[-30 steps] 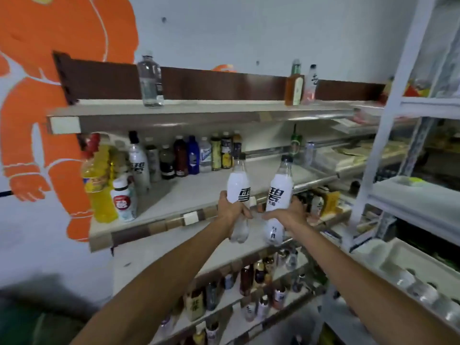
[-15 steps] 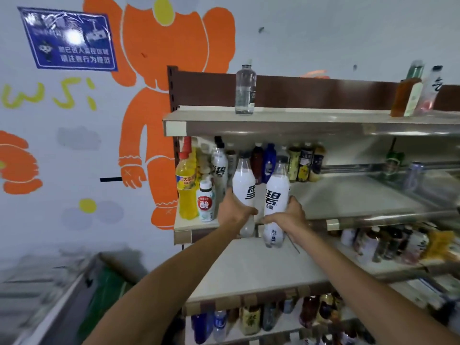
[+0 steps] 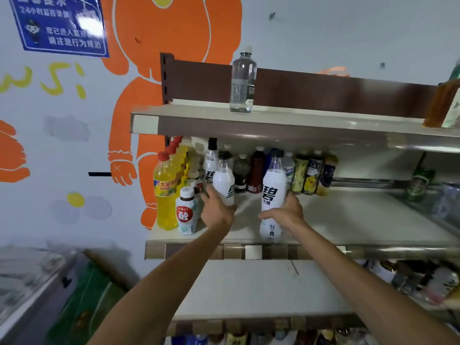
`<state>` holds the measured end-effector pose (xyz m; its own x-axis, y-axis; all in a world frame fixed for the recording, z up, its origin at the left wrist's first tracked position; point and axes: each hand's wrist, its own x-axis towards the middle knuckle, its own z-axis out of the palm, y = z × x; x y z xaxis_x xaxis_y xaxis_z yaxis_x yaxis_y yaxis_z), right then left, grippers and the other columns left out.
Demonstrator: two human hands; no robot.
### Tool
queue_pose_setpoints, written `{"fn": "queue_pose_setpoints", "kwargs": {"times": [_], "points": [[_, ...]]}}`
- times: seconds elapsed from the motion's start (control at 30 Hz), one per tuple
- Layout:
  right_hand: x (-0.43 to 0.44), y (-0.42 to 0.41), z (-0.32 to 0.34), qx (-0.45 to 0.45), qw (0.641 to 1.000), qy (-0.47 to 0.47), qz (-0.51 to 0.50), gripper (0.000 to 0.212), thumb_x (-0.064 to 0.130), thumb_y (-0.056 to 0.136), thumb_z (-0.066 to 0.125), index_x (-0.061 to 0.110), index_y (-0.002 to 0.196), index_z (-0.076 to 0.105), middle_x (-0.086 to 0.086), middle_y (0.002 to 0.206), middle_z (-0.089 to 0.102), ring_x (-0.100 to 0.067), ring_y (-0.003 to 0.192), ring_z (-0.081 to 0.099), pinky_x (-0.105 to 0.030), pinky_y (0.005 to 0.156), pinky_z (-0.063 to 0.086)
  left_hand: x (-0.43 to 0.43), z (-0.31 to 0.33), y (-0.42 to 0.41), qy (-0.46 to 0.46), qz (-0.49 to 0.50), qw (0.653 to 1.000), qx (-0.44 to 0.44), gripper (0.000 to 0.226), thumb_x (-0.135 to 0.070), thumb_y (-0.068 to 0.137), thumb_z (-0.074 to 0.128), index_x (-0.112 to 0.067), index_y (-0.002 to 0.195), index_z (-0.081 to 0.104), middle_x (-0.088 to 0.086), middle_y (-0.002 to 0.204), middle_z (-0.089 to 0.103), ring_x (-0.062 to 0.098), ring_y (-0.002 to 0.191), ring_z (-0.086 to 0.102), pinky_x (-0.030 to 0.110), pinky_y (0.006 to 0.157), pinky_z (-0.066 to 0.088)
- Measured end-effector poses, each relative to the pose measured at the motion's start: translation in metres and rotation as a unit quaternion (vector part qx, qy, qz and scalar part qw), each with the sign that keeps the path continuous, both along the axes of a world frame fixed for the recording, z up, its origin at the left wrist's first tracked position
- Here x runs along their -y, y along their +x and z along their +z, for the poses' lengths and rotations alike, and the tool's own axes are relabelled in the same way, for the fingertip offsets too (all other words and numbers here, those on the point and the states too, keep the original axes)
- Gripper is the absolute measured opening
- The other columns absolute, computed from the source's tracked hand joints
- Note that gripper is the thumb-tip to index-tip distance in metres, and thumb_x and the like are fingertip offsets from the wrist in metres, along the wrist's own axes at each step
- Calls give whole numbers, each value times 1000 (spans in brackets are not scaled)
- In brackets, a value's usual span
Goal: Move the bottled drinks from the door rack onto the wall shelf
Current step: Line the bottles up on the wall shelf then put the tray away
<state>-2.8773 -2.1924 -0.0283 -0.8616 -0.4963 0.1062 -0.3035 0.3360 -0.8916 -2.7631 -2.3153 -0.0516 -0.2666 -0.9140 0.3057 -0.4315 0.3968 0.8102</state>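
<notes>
I hold two white soda bottles with black lettering over the wall shelf (image 3: pixel 361 227). My left hand (image 3: pixel 217 210) grips the left white bottle (image 3: pixel 224 183) low on its body, deep over the shelf beside a matching white bottle (image 3: pixel 209 168). My right hand (image 3: pixel 286 215) grips the right white bottle (image 3: pixel 273 195) around its middle; its base hangs near the shelf's front edge. Whether either bottle touches the shelf is not visible.
A row of dark and yellow-labelled bottles (image 3: pixel 306 173) lines the back of the shelf. Yellow drinks (image 3: pixel 165 190) and a small white bottle (image 3: pixel 186 211) stand at its left end. A clear water bottle (image 3: pixel 242 80) stands on the top shelf (image 3: pixel 311 118). Lower shelves hold more bottles.
Both hands have carried the white bottles up and forward over the shelf, the left one further in. The view has closed in on the shelf's left end.
</notes>
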Motion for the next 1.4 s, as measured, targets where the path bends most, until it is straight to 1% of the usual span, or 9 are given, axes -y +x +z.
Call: {"fn": "queue_pose_setpoints", "kwargs": {"times": [0.1, 0.4, 0.5, 0.6, 0.77, 0.87, 1.0, 1.1, 1.4], "points": [[9, -22, -1, 3, 1000, 4, 8, 77, 15, 47, 94, 18, 111, 50, -2, 103, 63, -23, 89, 61, -39, 81, 56, 8, -14, -13, -2, 30, 999, 27, 81, -25, 72, 83, -11, 133, 31, 15, 135, 40, 36, 117, 52, 47, 88, 50], [41, -54, -14, 7, 999, 8, 53, 82, 11, 50, 94, 13, 120, 52, -9, 119, 66, -28, 102, 64, -41, 87, 55, 15, -42, -28, -50, 107, 993, 19, 81, -33, 69, 84, -13, 131, 36, 10, 127, 48, 29, 117, 50, 38, 83, 50], [50, -57, -16, 17, 997, 3, 70, 79, 9, 51, 93, 13, 119, 52, -9, 119, 65, -24, 94, 60, -36, 83, 53, 13, -52, -29, -19, 115, 993, -32, 68, -34, 70, 83, -15, 119, 41, 7, 121, 55, 26, 110, 56, 32, 78, 49], [61, -57, -17, 16, 996, 8, 83, 80, 11, 51, 94, 12, 119, 51, -9, 119, 65, -26, 98, 61, -37, 84, 53, 14, -67, -30, -1, 86, 996, 4, 43, -38, 82, 74, -17, 109, 49, 4, 118, 64, 21, 105, 62, 24, 72, 46], [73, -57, -18, 25, 995, 2, 95, 78, 8, 52, 93, 12, 117, 51, -8, 118, 64, -28, 103, 62, -34, 80, 51, 22, -74, -36, 13, 89, 995, 32, 34, -39, 86, 69, -14, 101, 49, 7, 112, 65, 24, 100, 63, 28, 70, 49], [76, -61, -18, 24, 994, -5, 103, 75, 7, 53, 92, 14, 115, 50, -5, 113, 63, -26, 100, 61, -33, 79, 50, 32, -73, -41, 12, 95, 995, 39, 34, -39, 88, 67, -13, 102, 51, 8, 111, 65, 26, 99, 64, 35, 76, 54], [75, -72, -21, 23, 994, -21, 109, 85, 10, 48, 94, 16, 121, 51, -3, 112, 66, -26, 102, 63, -42, 87, 55, 44, -67, -49, 40, 108, 991, 63, 33, -38, 94, 58, -10, 110, 49, 13, 112, 62, 32, 103, 61, 41, 82, 49], [69, -80, -22, 25, 994, -25, 99, 83, 11, 47, 94, 16, 118, 52, -3, 110, 66, -26, 99, 64, -43, 84, 56, 52, -65, -56, 55, 111, 989, 86, 34, -37, 100, 47, -9, 120, 45, 17, 117, 59, 35, 109, 59, 44, 87, 49], [56, -87, -25, 19, 996, -22, 86, 79, 10, 49, 93, 17, 115, 52, -3, 109, 66, -24, 95, 63, -39, 82, 55, 55, -63, -62, 75, 104, 986, 104, 33, -27, 103, 42, -9, 131, 37, 17, 120, 61, 33, 108, 62, 43, 85, 51]]}}
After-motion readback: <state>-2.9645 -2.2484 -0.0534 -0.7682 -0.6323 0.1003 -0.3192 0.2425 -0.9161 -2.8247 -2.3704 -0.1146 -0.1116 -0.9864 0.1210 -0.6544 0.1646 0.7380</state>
